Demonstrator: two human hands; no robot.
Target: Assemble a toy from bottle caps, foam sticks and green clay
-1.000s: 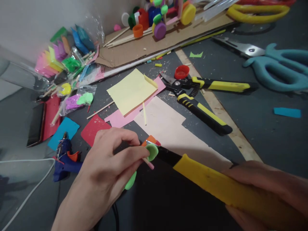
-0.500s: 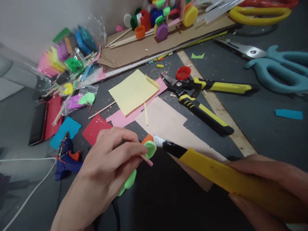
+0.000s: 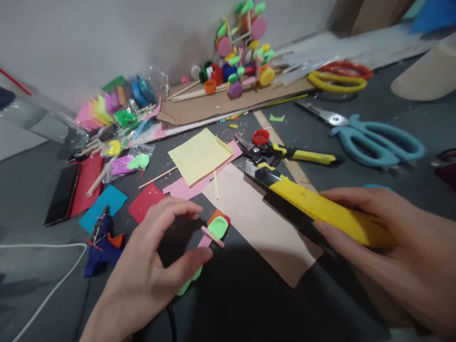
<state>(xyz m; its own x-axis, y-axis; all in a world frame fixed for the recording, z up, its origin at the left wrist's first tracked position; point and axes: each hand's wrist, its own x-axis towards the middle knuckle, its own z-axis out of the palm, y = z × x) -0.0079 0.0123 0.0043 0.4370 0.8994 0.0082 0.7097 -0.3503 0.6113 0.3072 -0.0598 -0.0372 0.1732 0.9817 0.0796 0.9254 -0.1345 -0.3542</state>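
My left hand [image 3: 162,256] is open, thumb and fingers apart, beside a small craft piece lying on the dark table. That piece has a green clay disc [image 3: 218,227] over orange and red parts, and a pink-and-wood stick [image 3: 213,237] across its lower edge. More green clay [image 3: 188,284] shows below my left thumb. My right hand [image 3: 377,247] is closed around a yellow utility knife [image 3: 313,204], whose black tip end points up and left over the beige paper [image 3: 256,213], away from the craft piece.
Yellow-black pliers [image 3: 306,156] and teal-handled scissors [image 3: 377,137] lie to the right. A blue glue gun [image 3: 101,242] with a white cable is at left. Yellow paper [image 3: 200,156] is ahead; a phone [image 3: 62,194] lies far left. Colourful models [image 3: 245,52] stand at the back.
My left fingers have opened and let go of the craft piece. The knife has moved away from it, up and to the right. The view has tilted up, showing more of the back.
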